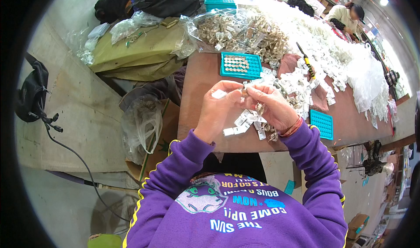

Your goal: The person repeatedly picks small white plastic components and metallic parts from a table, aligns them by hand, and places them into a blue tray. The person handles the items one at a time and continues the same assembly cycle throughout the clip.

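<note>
Above the table's near part, my left hand (221,110) and my right hand (274,110) meet, thumbs and forefingers pinched together. Between the fingertips is a small dark and shiny piece (244,91), too small to name. A white tag (218,93) shows in my left hand. From under my right fingers hangs a tan, shiny loop (261,108). Below the hands lie several white tags (242,122) with tan cords. Just beyond them, a teal tray (256,75) holds rows of small round discs (236,64).
White tags with tan cords (245,31) heap up at the back beside a large white pile (341,51). A black-and-yellow hand tool (308,65) rests on the right. Another teal tray (321,124) lies near the right forearm. A person (345,18) sits far right.
</note>
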A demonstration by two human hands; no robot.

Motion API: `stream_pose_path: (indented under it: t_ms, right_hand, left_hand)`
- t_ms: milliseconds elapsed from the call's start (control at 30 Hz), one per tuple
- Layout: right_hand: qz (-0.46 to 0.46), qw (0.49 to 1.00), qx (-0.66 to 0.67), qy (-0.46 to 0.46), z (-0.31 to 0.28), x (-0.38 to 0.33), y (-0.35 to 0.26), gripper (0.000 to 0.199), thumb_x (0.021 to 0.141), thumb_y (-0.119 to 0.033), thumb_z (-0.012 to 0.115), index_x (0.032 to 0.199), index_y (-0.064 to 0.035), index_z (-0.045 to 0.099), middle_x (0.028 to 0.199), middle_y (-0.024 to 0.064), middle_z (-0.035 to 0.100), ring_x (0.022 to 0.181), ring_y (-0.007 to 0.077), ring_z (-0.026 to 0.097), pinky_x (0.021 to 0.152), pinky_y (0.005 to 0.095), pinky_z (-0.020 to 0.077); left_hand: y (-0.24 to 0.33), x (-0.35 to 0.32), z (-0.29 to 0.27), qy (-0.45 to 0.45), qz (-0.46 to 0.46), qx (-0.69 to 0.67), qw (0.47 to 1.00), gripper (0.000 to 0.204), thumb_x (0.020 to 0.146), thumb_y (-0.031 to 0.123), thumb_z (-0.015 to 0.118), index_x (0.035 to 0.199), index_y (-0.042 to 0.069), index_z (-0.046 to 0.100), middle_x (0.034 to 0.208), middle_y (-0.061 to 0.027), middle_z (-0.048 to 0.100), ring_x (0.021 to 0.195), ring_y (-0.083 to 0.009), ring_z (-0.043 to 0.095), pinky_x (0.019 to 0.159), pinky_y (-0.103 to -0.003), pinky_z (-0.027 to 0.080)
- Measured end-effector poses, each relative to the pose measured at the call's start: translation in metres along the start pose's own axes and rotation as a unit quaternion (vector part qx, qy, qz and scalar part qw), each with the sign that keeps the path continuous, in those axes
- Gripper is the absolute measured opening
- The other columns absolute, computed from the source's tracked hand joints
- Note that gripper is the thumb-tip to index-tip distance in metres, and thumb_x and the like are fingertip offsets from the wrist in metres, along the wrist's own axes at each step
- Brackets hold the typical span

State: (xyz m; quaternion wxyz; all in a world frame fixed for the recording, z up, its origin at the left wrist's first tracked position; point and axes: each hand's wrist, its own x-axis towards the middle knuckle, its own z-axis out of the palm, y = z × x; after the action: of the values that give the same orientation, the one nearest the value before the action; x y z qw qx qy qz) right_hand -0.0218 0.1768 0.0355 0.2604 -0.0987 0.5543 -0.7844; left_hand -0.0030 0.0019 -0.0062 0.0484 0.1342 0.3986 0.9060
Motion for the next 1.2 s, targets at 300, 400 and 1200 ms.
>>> stream_pose_path:
  t_ms: [300, 400, 1200]
  right_hand:
    - [0.022, 0.998, 0.058, 0.015, 0.006, -0.002, 0.004, 0.020, 0.092, -0.022, 0.066, 0.102, -0.0047, 0.064, 0.088, -0.0012, 0.065, 0.075, 0.0049, 0.059, 0.069, 0.0203, 0.0486]
    - [0.028, 0.999, 0.035, 0.025, 0.008, -0.004, 0.004, 0.019, 0.092, -0.021, 0.066, 0.101, -0.0049, 0.064, 0.087, -0.0020, 0.064, 0.076, 0.0044, 0.058, 0.068, 0.0205, 0.0472]
    - [-0.398, 0.746, -0.530, 0.066, 0.015, -0.013, -0.031, 0.014, 0.078, -0.002, 0.072, 0.093, -0.0035, 0.071, 0.085, 0.0083, 0.066, 0.077, 0.0194, 0.065, 0.066, 0.0292, 0.0519]
  left_hand:
    - [-0.007, 0.001, 0.003, 0.018, 0.029, -0.050, 0.998, 0.021, 0.090, 0.009, 0.066, 0.106, -0.003, 0.060, 0.093, -0.0101, 0.066, 0.079, -0.0155, 0.064, 0.070, -0.030, 0.056]
    - [-0.003, 0.001, 0.002, 0.032, 0.023, -0.030, 0.999, 0.021, 0.090, 0.009, 0.066, 0.107, -0.003, 0.060, 0.092, -0.0104, 0.066, 0.078, -0.0158, 0.064, 0.069, -0.030, 0.056]
    - [0.008, 0.000, -0.002, -0.063, -0.104, -0.033, 0.992, 0.023, 0.097, 0.016, 0.059, 0.112, -0.001, 0.060, 0.102, -0.0055, 0.064, 0.092, -0.0092, 0.060, 0.082, -0.022, 0.050]
